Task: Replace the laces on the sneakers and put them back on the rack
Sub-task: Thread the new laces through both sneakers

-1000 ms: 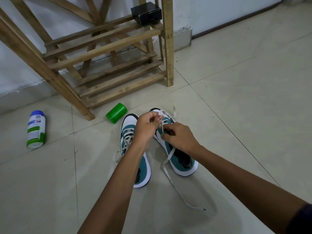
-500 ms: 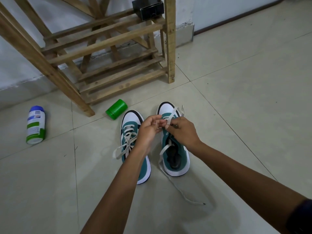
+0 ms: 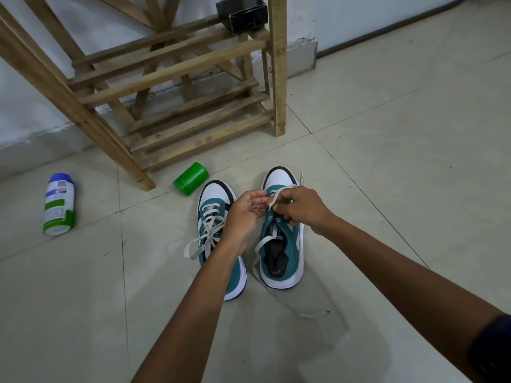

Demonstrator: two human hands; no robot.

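Two teal and white sneakers stand side by side on the tiled floor. The left sneaker (image 3: 211,217) is laced, with its white lace ends lying loose. The right sneaker (image 3: 282,261) is only laced near the toe. Its white lace (image 3: 276,199) rises in a loop there, and the other end (image 3: 315,315) trails on the floor. My right hand (image 3: 302,210) pinches the loop above the toe eyelets. My left hand (image 3: 244,214) hovers beside it, palm up and fingers loosely extended, fingertips at the lace. The wooden rack (image 3: 177,73) stands behind the sneakers.
A green cylindrical container (image 3: 192,178) lies by the rack's front leg. A white and green bottle (image 3: 59,205) with a blue cap lies on the floor at the left. A black box (image 3: 243,12) sits on a rack shelf. Bare tiles stretch to the right.
My left hand has loosened from a pinch to open fingers. My right hand has drawn a lace loop up over the right sneaker's toe. Both hands shifted slightly right.
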